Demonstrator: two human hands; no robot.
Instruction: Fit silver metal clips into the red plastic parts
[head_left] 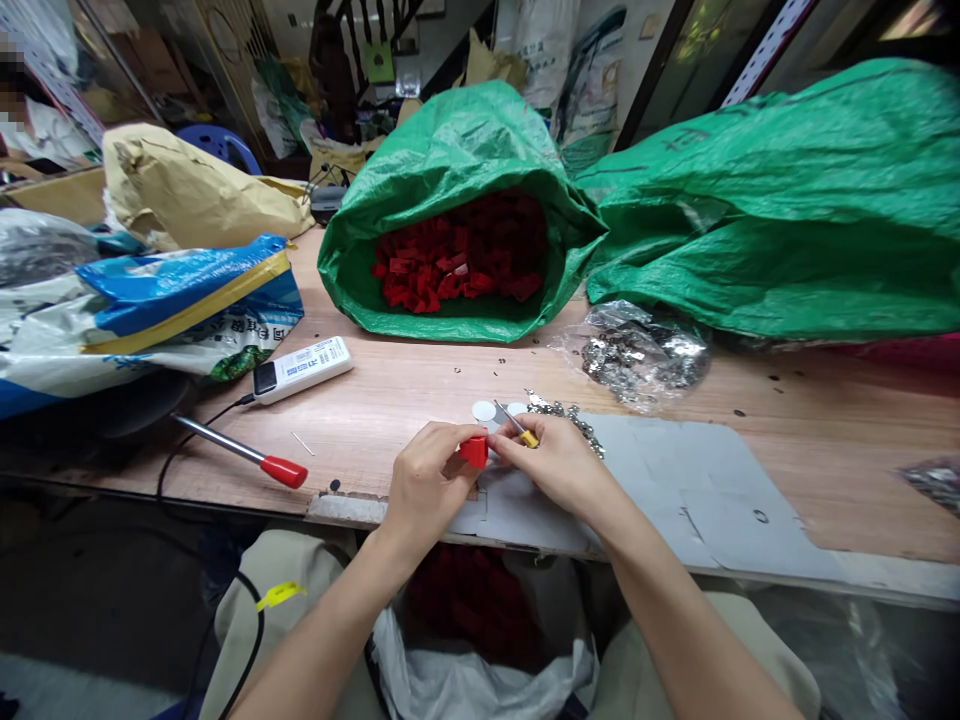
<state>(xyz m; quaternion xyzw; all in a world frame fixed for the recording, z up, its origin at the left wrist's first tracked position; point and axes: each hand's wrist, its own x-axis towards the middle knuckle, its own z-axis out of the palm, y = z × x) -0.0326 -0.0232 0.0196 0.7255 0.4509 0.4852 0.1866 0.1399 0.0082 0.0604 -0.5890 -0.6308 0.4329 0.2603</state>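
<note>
My left hand [429,478] pinches a small red piece [474,451] above the grey mat's left part. Close on its right, my right hand [559,460] is closed round a thin tool [528,438] with a yellow handle and a metal shaft that points up and left. My right fingertips meet the edge of the red piece. Small metal parts [585,428] lie in a loose heap just behind my right hand, on the grey mat [675,490]. Two white round discs [484,411] lie behind my hands.
An open green sack [352,290] of red pieces stands behind, with another green sack [787,220] at right. A clear bag [645,355] holds metal parts. At left are a white device [304,368] and a red-tipped lever [283,471]. A white bag [472,690] hangs below the table edge.
</note>
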